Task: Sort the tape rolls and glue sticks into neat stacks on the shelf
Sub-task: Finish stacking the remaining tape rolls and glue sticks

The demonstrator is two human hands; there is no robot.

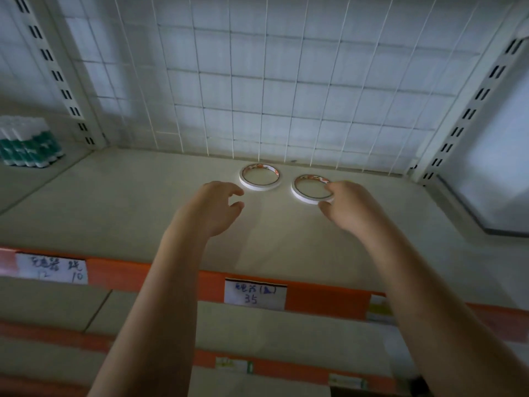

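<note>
Reaching forward over a smooth, matte beige shelf [120, 202], two bare forearms stretch from the bottom edge toward a white wire-grid back panel [257, 81]. Far out to the left of the left hand, a tight block of glue sticks [27, 144] stands upright, each a slim cylinder with a white cap and a green-and-white body; any print on them is too blurred to read. The left hand [213, 207] hovers palm down, its fingers loosely curled and holding nothing, the fingertips just short of the left tape roll [260, 176]. That roll is a thin, flat white ring with an orange-patterned inner lining, lying flat near the back panel. Just beside it, not touching, lies the right tape roll [311, 189], the same shape and colour. The right hand [347, 206] has its fingers curled around this roll's right rim, with the thumb at its near edge. Slotted white metal uprights rise at both sides of the shelf. Nearer than the hands, along the shelf's orange front strip [323, 299], a white paper label [255, 295] carries blue handwriting and the number 35; another label [51, 267] further left reads 12 and 10.
</note>
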